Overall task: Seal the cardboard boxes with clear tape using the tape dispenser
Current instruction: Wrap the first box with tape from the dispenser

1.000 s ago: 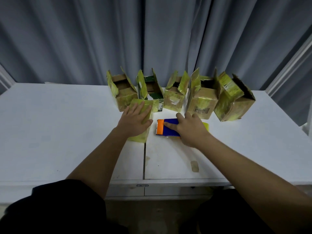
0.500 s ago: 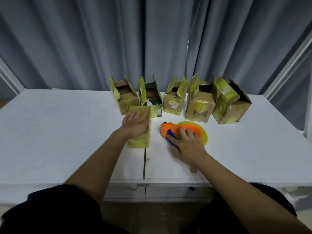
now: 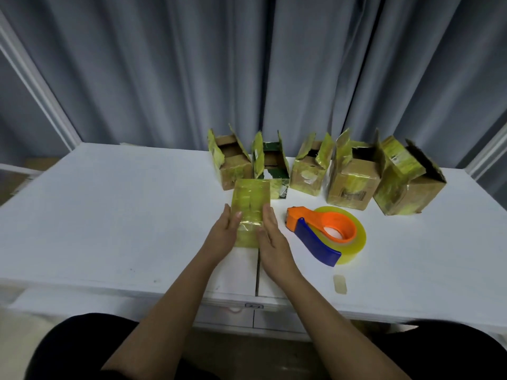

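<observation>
A closed small cardboard box (image 3: 250,202) wrapped in yellowish clear tape stands on the white table (image 3: 109,215), just in front of me. My left hand (image 3: 223,235) lies against its left side with the thumb on top, fingers straight. My right hand (image 3: 272,238) presses flat against its right side. The tape dispenser (image 3: 315,237), orange and blue with a roll of clear tape (image 3: 356,242), lies on the table to the right of my right hand, held by neither hand.
Several open boxes with raised flaps stand in a row at the back, from the leftmost box (image 3: 233,167) to the rightmost box (image 3: 408,185). A loose scrap of tape (image 3: 340,283) lies near the front edge. Grey curtains (image 3: 192,78) hang behind the table.
My right hand has let go of the tape dispenser and moved left to the taped box. My left hand slid from the box's top to its left side.
</observation>
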Available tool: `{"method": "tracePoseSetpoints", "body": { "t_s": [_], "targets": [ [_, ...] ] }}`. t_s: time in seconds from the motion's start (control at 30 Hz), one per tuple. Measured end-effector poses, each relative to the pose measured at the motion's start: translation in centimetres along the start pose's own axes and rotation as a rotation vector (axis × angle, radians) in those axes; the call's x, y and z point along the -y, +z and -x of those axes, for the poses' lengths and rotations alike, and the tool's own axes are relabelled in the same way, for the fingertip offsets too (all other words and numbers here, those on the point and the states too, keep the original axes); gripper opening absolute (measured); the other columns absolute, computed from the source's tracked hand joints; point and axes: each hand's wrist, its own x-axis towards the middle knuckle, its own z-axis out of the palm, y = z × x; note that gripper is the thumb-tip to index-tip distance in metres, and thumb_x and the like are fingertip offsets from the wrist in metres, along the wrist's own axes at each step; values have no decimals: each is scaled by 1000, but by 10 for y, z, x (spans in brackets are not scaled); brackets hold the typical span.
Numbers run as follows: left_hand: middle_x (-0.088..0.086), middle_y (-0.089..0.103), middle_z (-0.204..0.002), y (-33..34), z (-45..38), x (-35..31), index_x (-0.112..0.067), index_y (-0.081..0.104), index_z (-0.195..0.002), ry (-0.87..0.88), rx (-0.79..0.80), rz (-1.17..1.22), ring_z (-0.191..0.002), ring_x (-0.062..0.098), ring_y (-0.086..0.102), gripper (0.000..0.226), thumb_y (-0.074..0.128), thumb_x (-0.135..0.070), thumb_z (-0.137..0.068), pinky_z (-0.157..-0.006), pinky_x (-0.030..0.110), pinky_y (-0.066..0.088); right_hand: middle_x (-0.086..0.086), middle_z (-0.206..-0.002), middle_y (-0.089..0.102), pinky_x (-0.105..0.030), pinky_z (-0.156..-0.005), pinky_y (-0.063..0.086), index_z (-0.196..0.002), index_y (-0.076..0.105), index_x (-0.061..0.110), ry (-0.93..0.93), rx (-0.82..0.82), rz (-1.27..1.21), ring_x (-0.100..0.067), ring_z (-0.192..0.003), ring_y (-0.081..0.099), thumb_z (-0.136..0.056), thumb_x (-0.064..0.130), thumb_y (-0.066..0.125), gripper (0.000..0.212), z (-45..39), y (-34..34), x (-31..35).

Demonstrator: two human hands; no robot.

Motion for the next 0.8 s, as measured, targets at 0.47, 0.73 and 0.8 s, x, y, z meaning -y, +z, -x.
{"method": "tracePoseSetpoints", "body": {
  "t_s": [0.47, 0.73, 0.8],
  "targets": [
    [-15, 55, -129, -3, 11, 4, -30, 53, -124, -62, 177, 530, -106, -6, 57, 49, 16, -53, -101, -95, 21, 39, 8, -158, 20, -31, -117, 22, -153, 12, 26, 272, -76, -449, -10, -143, 24, -105, 37, 27, 52, -12, -5, -1],
    [-9, 20, -156, 2, 14, 18, -39, 33, -142, 249, -75, 51, -138, 2, 26, 44, 41, -35, -99, -110, 21, 25, 17, -141, 41, -22, -112, 33, -138, 50, 20, -50, -97, 0, -2, -137, 35, -98, 24, 53, 41, -13, -10, -24],
    [-10, 26, -154, 11, 14, 23, -48, 42, -128, 282, -208, 0, -130, 4, 41, 38, 52, -31, -96, -104, 23, 37, 21, -136, 42, -28, -110, 39, -137, 50, 23, -127, -192, 79, -4, -135, 40, -95, 18, 59, 43, -13, 0, -35]
  ]
}}
